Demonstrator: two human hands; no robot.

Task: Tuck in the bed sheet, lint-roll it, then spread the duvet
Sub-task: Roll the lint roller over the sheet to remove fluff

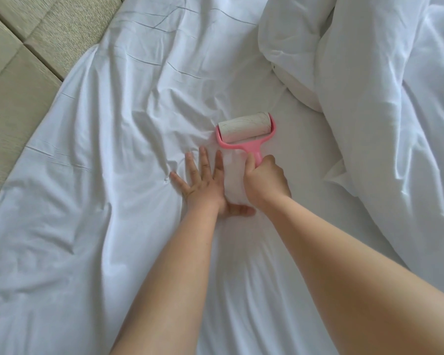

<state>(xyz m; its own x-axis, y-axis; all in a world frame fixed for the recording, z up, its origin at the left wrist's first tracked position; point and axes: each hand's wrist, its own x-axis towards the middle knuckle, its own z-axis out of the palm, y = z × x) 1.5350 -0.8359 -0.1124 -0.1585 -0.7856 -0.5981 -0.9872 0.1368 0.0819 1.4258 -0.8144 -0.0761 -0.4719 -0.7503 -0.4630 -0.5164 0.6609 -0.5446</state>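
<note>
Pink lint roller (245,130) in right hand (265,181) grip, left hand (203,183) splayed flat on sheet (100,149)

A single head-worn view looks steeply down, close over the wrinkled white sheet (113,226) and forearms.

Beige padded headboard (18,62) — upper left, panelled
</note>
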